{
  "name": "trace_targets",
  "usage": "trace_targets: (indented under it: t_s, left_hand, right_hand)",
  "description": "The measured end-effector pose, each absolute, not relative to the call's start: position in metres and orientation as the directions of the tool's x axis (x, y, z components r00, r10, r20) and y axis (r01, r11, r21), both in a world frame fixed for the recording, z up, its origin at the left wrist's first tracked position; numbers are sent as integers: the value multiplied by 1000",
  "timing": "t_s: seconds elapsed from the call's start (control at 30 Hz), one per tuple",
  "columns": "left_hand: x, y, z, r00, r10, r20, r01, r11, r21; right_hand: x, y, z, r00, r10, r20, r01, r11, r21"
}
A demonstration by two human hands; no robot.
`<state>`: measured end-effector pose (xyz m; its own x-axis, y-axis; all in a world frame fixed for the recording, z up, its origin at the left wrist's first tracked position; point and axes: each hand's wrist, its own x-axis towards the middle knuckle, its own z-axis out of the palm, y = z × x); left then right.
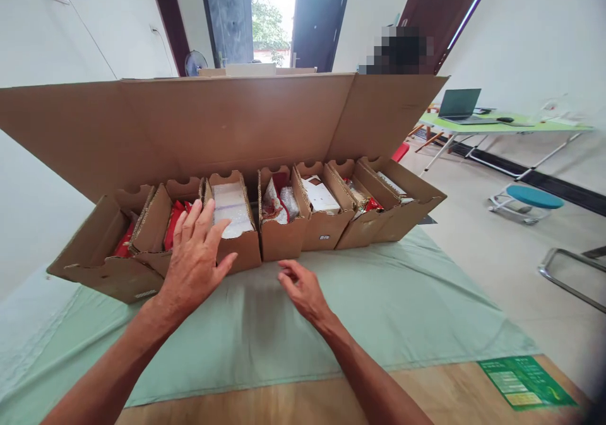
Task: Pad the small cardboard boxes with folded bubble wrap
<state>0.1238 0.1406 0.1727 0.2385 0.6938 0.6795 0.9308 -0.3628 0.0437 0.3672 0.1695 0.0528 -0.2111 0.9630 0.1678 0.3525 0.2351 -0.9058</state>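
Note:
A row of several open cardboard bins stands across the cloth-covered table. My left hand (196,248) is open with fingers spread, in front of the bins on the left, holding nothing. Just behind it, a cardboard bin (241,252) contains a bubble-wrapped white box (230,207). My right hand (303,289) hovers low before the middle bins, its fingers loosely curled and apart, with nothing visible in them. Closest to it is a bin (283,240) with a red and white item (274,201) and bubble wrap. Red packets (176,223) lie in a left bin, partly behind my left hand.
A tall cardboard panel (237,119) rises behind the bins. Light green cloth (379,311) covers the wooden table (265,406), with a green printed sheet (525,381) at its right corner. Beyond are a laptop table (511,124), a blue stool (534,196) and a person's blurred head (400,51).

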Motion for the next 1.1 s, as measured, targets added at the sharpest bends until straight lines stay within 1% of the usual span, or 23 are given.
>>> trace_targets:
  t_s: [0.1,0.17,0.23,0.33,0.47,0.53,0.77,0.87,1.0,1.1]
  left_hand:
    - [152,155,183,334,713,616,911,-413,-17]
    - [170,172,187,394,710,584,888,-457,-44]
    - [184,191,188,403,709,579,884,-464,-47]
    - [195,206,187,373,718,588,898,-438,-35]
    - [199,197,182,401,694,598,889,-453,-70]
    - [201,190,180,387,687,615,894,-442,-69]
    - [210,179,186,360,742,566,921,-379,-88]
    - [224,180,193,388,743,546,910,-403,-97]
    - [263,197,197,490,701,518,852,-509,-118]
    - [289,218,195,513,698,501,837,-535,-112]
  right_hand:
    - [398,175,55,-34,981,189,382,188,-905]
    - [406,185,57,-2,983,182,427,165,-889]
    - [406,197,58,-37,986,164,454,162,-876]
    - [398,209,59,-95,983,159,463,185,-867]
    - [393,213,62,-115,982,153,478,190,-858]
    - [393,213,64,-127,980,155,474,197,-858]
    - [416,200,62,-154,974,166,435,217,-874]
    - [445,191,58,-58,985,163,389,173,-905]
    - [480,194,58,119,980,163,369,108,-923]
    - [490,206,58,112,983,148,386,95,-918]
